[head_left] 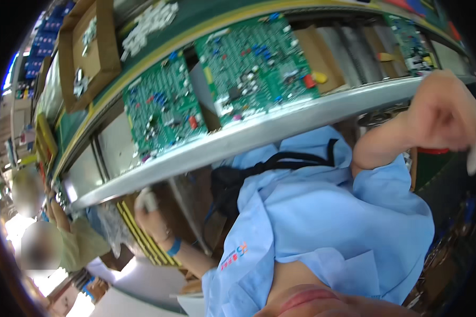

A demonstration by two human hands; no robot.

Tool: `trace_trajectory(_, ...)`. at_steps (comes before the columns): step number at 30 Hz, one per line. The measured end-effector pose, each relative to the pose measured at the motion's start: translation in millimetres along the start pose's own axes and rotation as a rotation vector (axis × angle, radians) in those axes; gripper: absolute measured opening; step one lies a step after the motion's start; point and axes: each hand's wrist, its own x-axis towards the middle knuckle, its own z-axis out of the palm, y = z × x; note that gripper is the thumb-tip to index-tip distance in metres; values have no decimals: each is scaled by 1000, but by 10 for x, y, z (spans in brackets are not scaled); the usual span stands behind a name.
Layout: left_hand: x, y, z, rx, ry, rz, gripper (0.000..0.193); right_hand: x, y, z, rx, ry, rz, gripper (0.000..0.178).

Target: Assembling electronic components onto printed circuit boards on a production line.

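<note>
My right hand (443,113) is raised at the far right, beyond the end of the metal rail, with its fingers curled and blurred. A slim white piece (473,161) shows at its lower edge; whether it is held or covers a fingertip is unclear. Below the rail on the left is my left hand (152,217), its fingers bent together, with something white at the tips. A blue band (174,247) circles that wrist. Nearest above the hands, a large green circuit board (256,68) and a narrower green circuit board (164,105) rest along the rail.
A metal rail (238,132) runs across in front of me. Another circuit board (411,45) lies farther right. Beyond stand a cardboard box (92,71) and a pile of white parts (150,25). Yellow-striped material (143,232) is beside my left hand. Other people work at the left.
</note>
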Motion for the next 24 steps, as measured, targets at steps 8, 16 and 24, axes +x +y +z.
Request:
trace_trajectory(8,895,626,-288,-156,237,153,25,1068,-427,-1065,-2673,-158,132,26)
trace_trajectory(16,1597,1939,213,-59,-180,563,24,1327,-1068,-1837,-3062,-640,135,26)
trace_trajectory(24,2454,2020,1061,410,-207,807,21,1298,-845,-1795,-3028,-671,61,26)
